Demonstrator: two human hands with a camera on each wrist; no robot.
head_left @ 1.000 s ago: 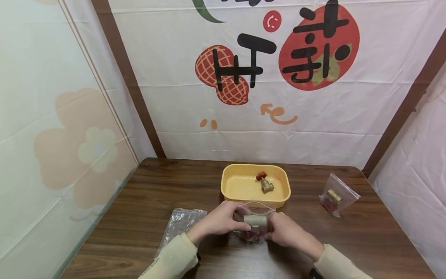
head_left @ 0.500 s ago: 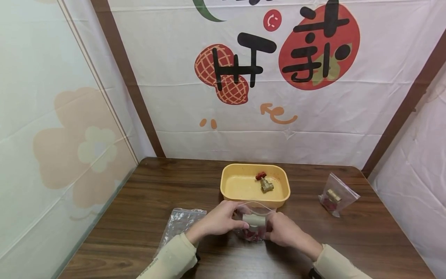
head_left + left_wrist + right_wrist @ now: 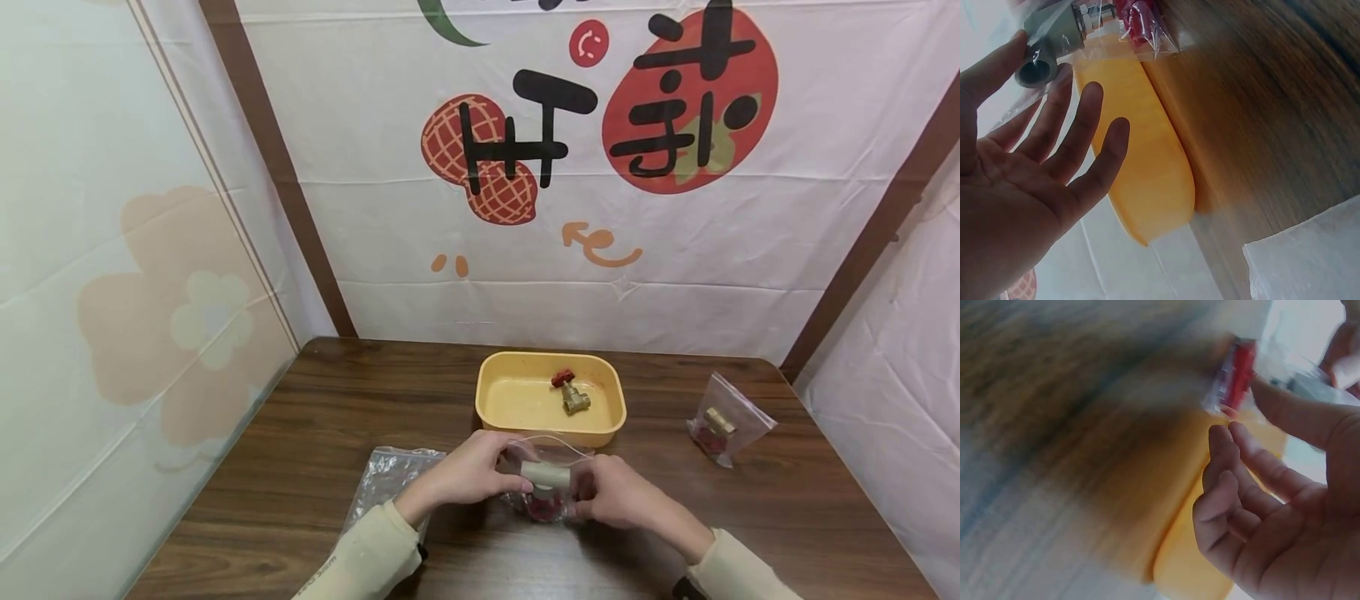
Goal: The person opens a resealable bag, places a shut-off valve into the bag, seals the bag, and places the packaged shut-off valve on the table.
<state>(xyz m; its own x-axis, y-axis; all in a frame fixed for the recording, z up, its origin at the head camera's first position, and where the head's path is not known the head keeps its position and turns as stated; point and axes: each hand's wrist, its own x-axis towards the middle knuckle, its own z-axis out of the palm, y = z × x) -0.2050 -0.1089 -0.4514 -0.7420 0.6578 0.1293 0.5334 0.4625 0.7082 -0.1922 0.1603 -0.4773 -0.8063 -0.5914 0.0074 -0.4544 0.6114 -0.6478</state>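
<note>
A clear zip bag stands in front of the yellow bin, its mouth spread in a loop. Inside it is a valve with a grey body and a red handle below. My left hand pinches the bag's left side, thumb against the grey body; in the left wrist view its other fingers are spread. My right hand holds the bag's right side with curled fingers. In the blurred right wrist view, its thumb lies by the red handle. The exact contact there is unclear.
A yellow bin behind the hands holds a brass valve with a red handle. Another bagged valve stands at the right. Flat clear bags lie left, partly under the left arm. Printed cloth walls surround the wooden table.
The valve in the bag has tilted slightly and its red handle shows more fully. My right hand has shifted a little; the left keeps its hold.
</note>
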